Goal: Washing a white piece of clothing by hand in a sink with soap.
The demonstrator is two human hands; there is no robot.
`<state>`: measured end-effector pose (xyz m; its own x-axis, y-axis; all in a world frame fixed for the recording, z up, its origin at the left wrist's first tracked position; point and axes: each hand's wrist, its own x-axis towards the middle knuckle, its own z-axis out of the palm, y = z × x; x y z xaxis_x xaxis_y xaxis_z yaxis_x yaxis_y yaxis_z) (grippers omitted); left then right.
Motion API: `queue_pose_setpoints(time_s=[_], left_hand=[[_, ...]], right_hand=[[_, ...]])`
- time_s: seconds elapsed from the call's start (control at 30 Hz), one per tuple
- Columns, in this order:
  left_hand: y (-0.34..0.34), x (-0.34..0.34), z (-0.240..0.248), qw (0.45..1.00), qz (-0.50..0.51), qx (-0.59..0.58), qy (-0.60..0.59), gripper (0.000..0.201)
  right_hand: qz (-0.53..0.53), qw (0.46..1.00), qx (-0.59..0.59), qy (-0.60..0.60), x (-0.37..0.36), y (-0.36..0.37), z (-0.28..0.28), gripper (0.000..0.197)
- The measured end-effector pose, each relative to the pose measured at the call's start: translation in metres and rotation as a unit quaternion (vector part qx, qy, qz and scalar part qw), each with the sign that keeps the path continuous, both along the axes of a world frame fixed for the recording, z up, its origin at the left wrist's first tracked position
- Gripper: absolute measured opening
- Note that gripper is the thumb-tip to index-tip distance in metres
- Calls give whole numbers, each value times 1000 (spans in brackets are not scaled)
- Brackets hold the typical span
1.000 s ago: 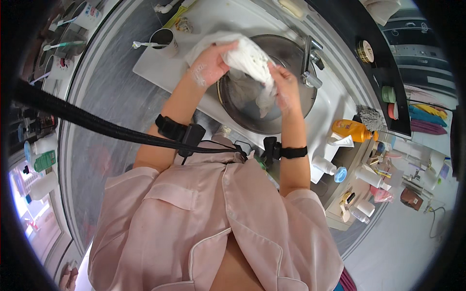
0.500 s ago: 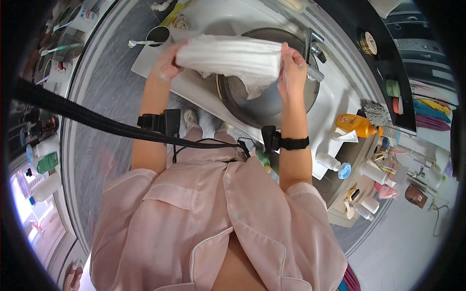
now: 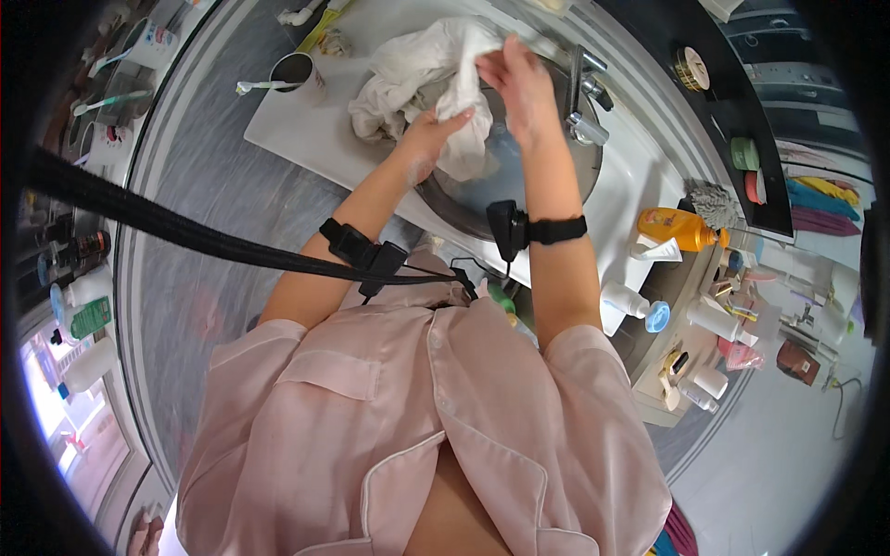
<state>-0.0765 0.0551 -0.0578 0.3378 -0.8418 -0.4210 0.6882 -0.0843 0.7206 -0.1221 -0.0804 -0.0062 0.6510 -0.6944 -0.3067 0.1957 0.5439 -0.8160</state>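
Observation:
A wet white cloth (image 3: 408, 79), bunched in folds, lies over the left part of the white sink, and one end hangs into a round metal basin (image 3: 464, 222). My left hand (image 3: 425, 146) is closed on the hanging part, its thumb across the fabric. Just to the right, my right hand (image 3: 521, 93) has its fingers apart, with the fingertips against the cloth's edge. Cloudy water (image 3: 510, 171) stands in the basin. Whether the cloth is a garment, I cannot tell.
A chrome faucet (image 3: 586, 93) rises at the basin's right. On the left ledge stands a dark-mouthed cup (image 3: 295, 69) with a toothbrush across it. An orange bottle (image 3: 675, 229), a white tube (image 3: 656, 250) and a white bottle (image 3: 625, 299) are on the right.
The cloth, stretched flat between both hands before, is now bunched toward the far left. My left hand has moved right and my right hand farther away and left, its grip loosened.

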Motion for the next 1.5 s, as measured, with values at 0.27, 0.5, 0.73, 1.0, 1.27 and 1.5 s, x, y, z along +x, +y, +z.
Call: queue_pose_setpoints(time_s=[0.27,0.5,0.73,1.0,1.27,1.5], left_hand=[[-13,17,-9,981,36,-116,151,38],[-4,1,-25,993,97,44,-49,37],[-2,-15,-7,989,127,-38,-65,36],[9,-12,45,735,-89,11,-672,50],[1,9,44,863,43,-5,-503,18],[-8,3,67,897,46,4,-440,26]], right_hand=[[119,953,-150,233,-88,37,-64,36],[-21,995,-73,61,-99,38,-63,18],[-106,993,56,6,-92,41,-33,14],[-108,993,49,-19,-85,36,-15,23],[-46,990,-75,-111,-81,50,3,54],[-71,989,-113,-61,-61,52,4,60]])
